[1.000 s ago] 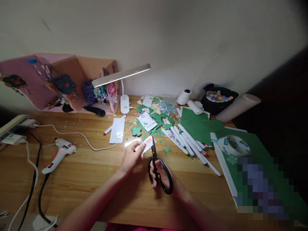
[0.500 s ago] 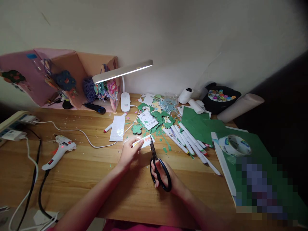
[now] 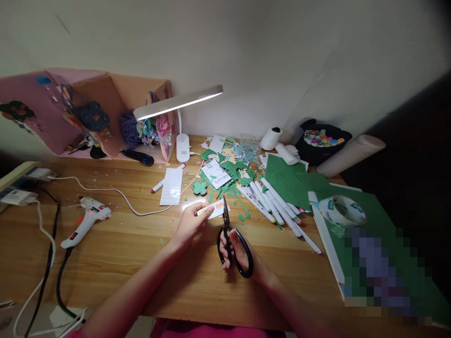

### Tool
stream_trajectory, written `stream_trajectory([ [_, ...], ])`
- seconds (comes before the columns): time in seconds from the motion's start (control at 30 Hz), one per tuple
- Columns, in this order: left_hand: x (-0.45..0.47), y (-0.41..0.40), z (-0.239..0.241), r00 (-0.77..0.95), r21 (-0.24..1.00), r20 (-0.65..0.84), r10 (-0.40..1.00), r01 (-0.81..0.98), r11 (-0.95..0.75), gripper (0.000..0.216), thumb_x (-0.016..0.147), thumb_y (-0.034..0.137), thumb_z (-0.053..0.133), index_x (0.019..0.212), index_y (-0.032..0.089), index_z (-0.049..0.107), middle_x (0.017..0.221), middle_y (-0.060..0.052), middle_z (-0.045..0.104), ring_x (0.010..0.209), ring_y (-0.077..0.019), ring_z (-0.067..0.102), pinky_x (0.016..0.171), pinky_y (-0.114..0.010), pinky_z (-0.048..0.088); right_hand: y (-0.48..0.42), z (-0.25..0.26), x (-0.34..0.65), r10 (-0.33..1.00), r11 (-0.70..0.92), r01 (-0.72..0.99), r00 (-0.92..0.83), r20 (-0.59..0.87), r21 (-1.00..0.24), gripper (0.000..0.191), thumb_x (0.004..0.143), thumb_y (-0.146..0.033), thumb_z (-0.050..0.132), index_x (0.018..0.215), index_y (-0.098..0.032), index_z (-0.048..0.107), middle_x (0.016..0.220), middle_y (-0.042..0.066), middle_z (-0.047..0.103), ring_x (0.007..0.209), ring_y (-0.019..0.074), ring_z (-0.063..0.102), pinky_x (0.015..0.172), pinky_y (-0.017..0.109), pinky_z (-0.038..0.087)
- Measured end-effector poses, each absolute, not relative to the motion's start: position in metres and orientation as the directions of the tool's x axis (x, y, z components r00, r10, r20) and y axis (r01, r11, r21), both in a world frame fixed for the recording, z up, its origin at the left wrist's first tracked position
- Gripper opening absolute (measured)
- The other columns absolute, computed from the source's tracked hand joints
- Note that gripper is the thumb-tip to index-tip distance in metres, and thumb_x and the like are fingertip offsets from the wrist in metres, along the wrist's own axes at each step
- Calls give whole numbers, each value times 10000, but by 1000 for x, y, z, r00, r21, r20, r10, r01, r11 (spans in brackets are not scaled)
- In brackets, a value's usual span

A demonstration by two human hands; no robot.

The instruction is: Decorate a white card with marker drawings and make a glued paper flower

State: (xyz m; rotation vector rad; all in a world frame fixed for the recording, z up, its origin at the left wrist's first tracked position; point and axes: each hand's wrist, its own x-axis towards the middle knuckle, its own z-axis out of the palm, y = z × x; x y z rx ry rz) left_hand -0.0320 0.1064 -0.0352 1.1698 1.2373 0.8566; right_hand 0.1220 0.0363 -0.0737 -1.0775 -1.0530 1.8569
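Between the thumb and fingers of my left hand is a small white piece of paper with an orange drawing and some yellow on it. My right hand grips black-handled scissors, fingers and thumb through the loops. The blades point away from me and lie at the paper's right end, close to the orange drawing. Just beyond the paper are a green flower-shaped cutout and a white card with a black line drawing.
Green scraps and several markers lie behind and right of my hands. A glue gun with a lit red light lies left. The lamp overhangs the back; a tape roll sits on green sheets at right.
The scissors' handles have spread wider apart, and the blades have shifted slightly right along the paper. My left hand still holds the paper in nearly the same place.
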Motion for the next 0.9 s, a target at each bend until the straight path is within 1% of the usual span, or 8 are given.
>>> stream_trajectory([
  [0.13,-31,106,-35,177,972,-225,958,101,210,420,680,541,636,719,123,628,575,32,478,491,-84,355,467,-199,245,34,-73,119,886,-378,-209,-365,-287,-902,591,742,-771,323,738,-187,417,536,-76,406,358,51,420,419,205,432],
  [0.23,-31,106,-34,180,973,-224,958,104,208,423,684,545,628,711,123,629,553,37,469,473,-82,341,461,-202,235,33,-69,118,886,-378,-204,-362,-289,-903,605,727,-786,320,734,-188,413,533,-77,396,357,51,410,418,209,434],
  [0.3,-32,107,-34,176,974,-218,960,104,202,417,682,541,629,721,125,633,568,29,494,485,-90,366,469,-205,249,33,-67,118,884,-373,-186,-367,-288,-909,604,728,-785,319,737,-188,414,545,-72,402,366,52,413,421,209,433],
  [0.43,-37,111,-33,174,978,-200,964,103,184,376,665,510,654,704,136,642,648,1,570,605,-134,472,558,-217,329,32,-66,121,878,-353,-131,-387,-280,-926,580,754,-763,315,750,-191,410,574,-63,405,397,58,429,434,207,430],
  [0.57,-42,115,-29,174,977,-205,963,95,191,318,645,461,689,691,147,661,699,-6,607,683,-159,509,624,-225,357,32,-65,123,873,-339,-74,-397,-284,-938,603,733,-782,308,736,-187,405,567,-66,390,389,56,416,423,206,413],
  [0.67,-44,116,-29,163,975,-221,962,77,211,304,639,446,706,670,147,659,677,-6,600,661,-155,501,592,-219,343,32,-62,122,882,-312,-60,-390,-266,-948,605,737,-778,313,752,-181,410,570,-66,388,394,53,405,424,204,408],
  [0.77,-45,116,-33,148,969,-245,958,34,243,341,626,469,720,686,142,646,644,4,578,583,-125,467,534,-210,309,32,-60,121,885,-318,-72,-380,-269,-945,601,733,-778,324,768,-184,409,583,-66,387,396,49,388,427,206,416],
  [0.9,-42,115,-41,137,953,-291,947,-52,300,429,669,560,658,723,139,595,540,52,441,460,-77,327,459,-202,224,29,-64,119,881,-339,-63,-372,-294,-939,632,707,-802,319,784,-183,422,591,-58,399,399,52,394,418,203,404],
])
